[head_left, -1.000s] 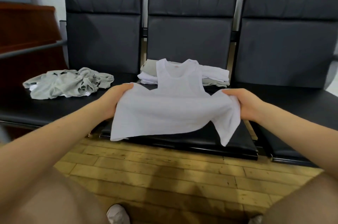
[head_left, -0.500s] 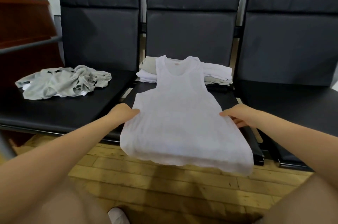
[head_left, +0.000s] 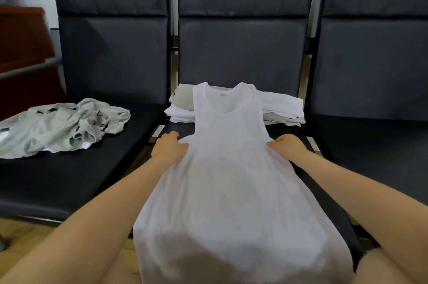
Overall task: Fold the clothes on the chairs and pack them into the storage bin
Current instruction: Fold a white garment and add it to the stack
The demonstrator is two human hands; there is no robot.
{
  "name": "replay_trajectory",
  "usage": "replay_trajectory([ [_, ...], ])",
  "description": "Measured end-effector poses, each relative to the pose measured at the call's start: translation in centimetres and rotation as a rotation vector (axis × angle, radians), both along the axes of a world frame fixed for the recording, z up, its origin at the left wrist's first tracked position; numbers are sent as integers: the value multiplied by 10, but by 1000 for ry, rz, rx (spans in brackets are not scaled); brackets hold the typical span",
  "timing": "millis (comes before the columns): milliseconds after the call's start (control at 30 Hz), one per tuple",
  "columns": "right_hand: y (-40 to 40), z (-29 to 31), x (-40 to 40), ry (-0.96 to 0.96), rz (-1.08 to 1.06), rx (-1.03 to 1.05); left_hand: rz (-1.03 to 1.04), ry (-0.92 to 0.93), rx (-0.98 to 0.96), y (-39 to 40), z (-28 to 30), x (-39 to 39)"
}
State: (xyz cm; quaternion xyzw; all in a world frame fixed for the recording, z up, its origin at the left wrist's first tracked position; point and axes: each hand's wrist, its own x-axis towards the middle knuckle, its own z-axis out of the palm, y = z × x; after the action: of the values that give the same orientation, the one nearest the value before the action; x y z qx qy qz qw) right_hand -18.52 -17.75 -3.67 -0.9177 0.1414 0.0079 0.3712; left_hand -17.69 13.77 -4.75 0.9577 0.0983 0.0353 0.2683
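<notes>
step: spreading white tank top [head_left: 231, 179] flat on middle seat [head_left: 324, 167], hem over near edge | left hand [head_left: 170, 148], right hand [head_left: 287, 145] pinching its sides | next: likely fold sides inward

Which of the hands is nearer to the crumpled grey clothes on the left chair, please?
Left. The left hand grips the white tank top on the side toward the grey clothes; the right hand is across the top, farther away.
</notes>
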Motion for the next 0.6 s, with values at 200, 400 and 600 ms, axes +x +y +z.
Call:
replay_trajectory([
  [200,2,-9,27,-38,67,195,-88,-88,-56,2,-14,20],
  [400,15,-2,34,-127,8,595,-53,-205,-682,12,-1,26],
  [600,6,-4,30,-171,12,743,-26,-148,-734,27,-4,22],
])
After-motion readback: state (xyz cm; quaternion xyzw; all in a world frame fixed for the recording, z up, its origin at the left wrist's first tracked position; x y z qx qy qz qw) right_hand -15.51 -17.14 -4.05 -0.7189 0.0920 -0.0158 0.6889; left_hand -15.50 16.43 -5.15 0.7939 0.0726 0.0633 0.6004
